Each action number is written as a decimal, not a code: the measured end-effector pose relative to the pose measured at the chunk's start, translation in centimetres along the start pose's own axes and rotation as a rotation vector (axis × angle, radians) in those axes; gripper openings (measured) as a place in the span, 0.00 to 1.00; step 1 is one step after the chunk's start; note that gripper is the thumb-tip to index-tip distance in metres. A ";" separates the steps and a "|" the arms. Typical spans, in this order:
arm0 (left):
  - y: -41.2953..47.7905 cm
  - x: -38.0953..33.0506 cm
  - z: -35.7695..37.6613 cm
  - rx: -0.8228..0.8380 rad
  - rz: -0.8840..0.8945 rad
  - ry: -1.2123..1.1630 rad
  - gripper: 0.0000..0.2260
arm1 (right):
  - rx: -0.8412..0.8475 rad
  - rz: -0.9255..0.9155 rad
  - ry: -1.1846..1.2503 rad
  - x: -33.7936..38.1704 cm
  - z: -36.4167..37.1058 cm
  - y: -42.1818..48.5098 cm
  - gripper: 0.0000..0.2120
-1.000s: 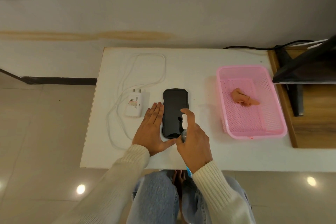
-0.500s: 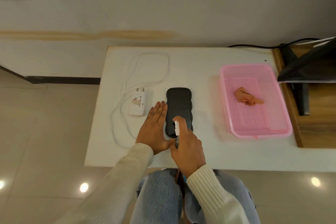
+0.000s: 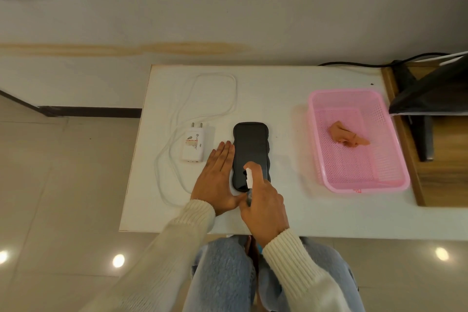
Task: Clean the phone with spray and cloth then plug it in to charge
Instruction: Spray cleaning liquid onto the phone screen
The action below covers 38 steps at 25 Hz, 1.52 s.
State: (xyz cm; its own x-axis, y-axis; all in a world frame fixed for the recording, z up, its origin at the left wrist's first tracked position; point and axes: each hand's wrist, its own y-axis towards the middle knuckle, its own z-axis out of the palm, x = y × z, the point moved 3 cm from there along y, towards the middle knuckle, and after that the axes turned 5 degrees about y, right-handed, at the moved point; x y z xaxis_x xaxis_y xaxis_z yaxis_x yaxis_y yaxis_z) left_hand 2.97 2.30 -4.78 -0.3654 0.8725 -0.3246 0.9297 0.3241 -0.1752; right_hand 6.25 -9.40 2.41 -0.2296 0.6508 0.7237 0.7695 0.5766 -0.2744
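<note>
A black phone [image 3: 250,149] lies screen up on the white table [image 3: 278,88]. My left hand [image 3: 219,178] lies flat against the phone's left edge, fingers together, thumb under its near end. My right hand [image 3: 266,208] grips a small spray bottle [image 3: 249,177]; its white nozzle points over the phone's near half, with my index finger on top. Most of the bottle is hidden in my hand. A white charger [image 3: 193,145] with its coiled white cable [image 3: 215,88] lies left of the phone. A crumpled peach cloth [image 3: 345,134] sits inside the pink basket [image 3: 319,149].
A wooden desk [image 3: 445,180] adjoins the table on the right, carrying a black monitor [image 3: 430,91] on a stand. A black cable [image 3: 354,63] runs along the table's far edge. My knees in jeans [image 3: 225,273] are under the table's near edge.
The view has shifted slightly. My right hand with the spray bottle moved a little left and nearer over the phone's near end. The left hand stays beside the phone.
</note>
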 end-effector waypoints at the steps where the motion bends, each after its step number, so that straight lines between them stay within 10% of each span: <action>1: 0.0 0.0 0.0 -0.003 0.000 -0.002 0.49 | -0.003 -0.002 0.002 0.1 -0.1 0.0 0.26; 38: 0.1 0.0 -0.1 -0.007 0.024 0.000 0.49 | -0.065 0.018 0.187 -1.0 -2.5 -1.1 0.25</action>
State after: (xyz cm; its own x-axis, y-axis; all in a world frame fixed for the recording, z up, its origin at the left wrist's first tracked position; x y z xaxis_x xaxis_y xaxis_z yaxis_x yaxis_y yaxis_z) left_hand 3.04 2.33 -4.71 -0.3426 0.8802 -0.3283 0.9386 0.3055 -0.1603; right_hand 7.15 -11.93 3.53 -0.1057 0.5544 0.8255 0.8109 0.5285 -0.2511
